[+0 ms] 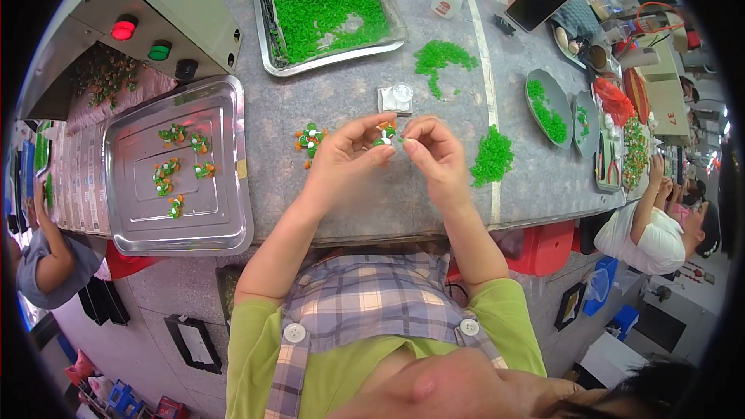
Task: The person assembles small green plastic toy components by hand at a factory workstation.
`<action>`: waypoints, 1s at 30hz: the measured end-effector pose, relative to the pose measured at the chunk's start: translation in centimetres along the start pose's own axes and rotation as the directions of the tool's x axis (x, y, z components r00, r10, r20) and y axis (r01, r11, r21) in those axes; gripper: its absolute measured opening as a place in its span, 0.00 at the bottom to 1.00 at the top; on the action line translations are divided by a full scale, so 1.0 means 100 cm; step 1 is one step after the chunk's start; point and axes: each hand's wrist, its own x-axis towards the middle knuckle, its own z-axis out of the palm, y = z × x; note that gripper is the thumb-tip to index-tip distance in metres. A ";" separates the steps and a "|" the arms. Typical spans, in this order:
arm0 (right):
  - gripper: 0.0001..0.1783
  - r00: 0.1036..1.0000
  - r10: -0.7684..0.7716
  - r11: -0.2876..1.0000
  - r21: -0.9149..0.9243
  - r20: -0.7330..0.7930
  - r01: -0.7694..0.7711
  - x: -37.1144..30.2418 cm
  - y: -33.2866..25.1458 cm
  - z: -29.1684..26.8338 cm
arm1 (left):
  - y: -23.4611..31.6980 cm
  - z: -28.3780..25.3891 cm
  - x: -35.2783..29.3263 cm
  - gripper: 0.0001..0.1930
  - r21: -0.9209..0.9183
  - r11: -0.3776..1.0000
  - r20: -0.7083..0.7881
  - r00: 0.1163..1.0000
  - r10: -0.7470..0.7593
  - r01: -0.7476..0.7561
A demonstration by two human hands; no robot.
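Between the fingers of my left hand (353, 151) is a small green, white and orange figurine (384, 136), held above the grey table. My right hand (436, 154) is pinched close beside it, its fingertips on a tiny green piece (401, 140) that is too small to make out well. Left of my left hand lies a cluster of similar figurines (310, 140). Just beyond my hands a small clear round container (401, 92) sits on a white block (388, 101). A heap of small green pieces (492, 157) lies to the right of my right hand.
A metal tray (233, 217) with several figurines stands at left, beside a machine (167, 15) with red and green buttons. Farther back are a tray of green pieces (326, 0), a white bottle (448, 2) and a phone (538, 0). Grey bowls (531, 77) stand right; other people work both sides.
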 end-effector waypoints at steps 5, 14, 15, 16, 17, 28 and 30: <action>0.04 0.992 0.126 0.991 0.046 0.006 -0.127 -0.001 0.000 0.002 | 0.001 0.000 -0.001 0.19 0.052 0.999 0.014 1.000 -0.003 0.002; 0.04 0.994 0.112 0.993 -0.028 -0.021 -0.112 -0.003 0.004 0.004 | -0.003 -0.002 -0.002 0.21 0.106 0.994 0.023 1.000 -0.007 0.004; 0.04 0.994 0.112 0.993 -0.028 -0.021 -0.112 -0.004 0.004 0.004 | -0.002 -0.001 -0.002 0.21 0.149 0.989 0.011 1.000 -0.005 0.004; 0.04 0.992 0.123 0.992 -0.030 -0.036 -0.124 -0.004 0.004 0.006 | -0.001 0.000 -0.003 0.22 0.192 0.981 -0.001 1.000 -0.003 0.003; 0.04 0.990 0.134 0.990 -0.031 -0.052 -0.136 -0.005 0.004 0.007 | -0.002 -0.001 -0.003 0.22 0.192 0.981 -0.002 1.000 -0.003 0.003; 0.04 0.983 0.157 0.988 0.021 -0.096 -0.155 -0.009 0.009 0.011 | -0.002 0.001 -0.004 0.21 0.436 0.886 0.016 0.985 0.170 -0.160; 0.04 0.983 0.154 0.988 0.003 -0.103 -0.154 -0.009 0.008 0.009 | 0.001 0.001 -0.004 0.21 0.508 0.839 0.039 0.978 0.204 -0.195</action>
